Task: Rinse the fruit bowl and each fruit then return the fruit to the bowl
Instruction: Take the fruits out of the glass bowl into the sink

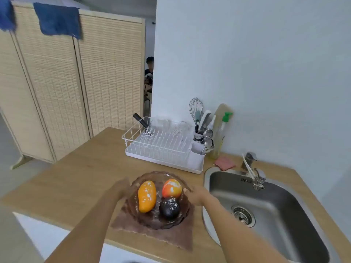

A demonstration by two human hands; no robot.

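Note:
A clear brownish glass fruit bowl (152, 176) sits on a brown cloth (171, 236) on the wooden counter. Inside lie an orange mango (146, 196), a red-orange apple-like fruit (171, 187) and a dark round fruit (169, 207), all speckled white. My left hand (119, 188) is at the bowl's left rim and is blurred. At the right rim is my right hand (195, 194), its fingers against the edge. Whether either hand grips the bowl is unclear.
A steel sink (266, 211) with a tap (252, 168) lies to the right of the bowl. Behind stand a white dish rack (161, 147), a utensil holder, a soap bottle (220, 137) and a pink sponge (225, 163). A person is partly visible past the wall.

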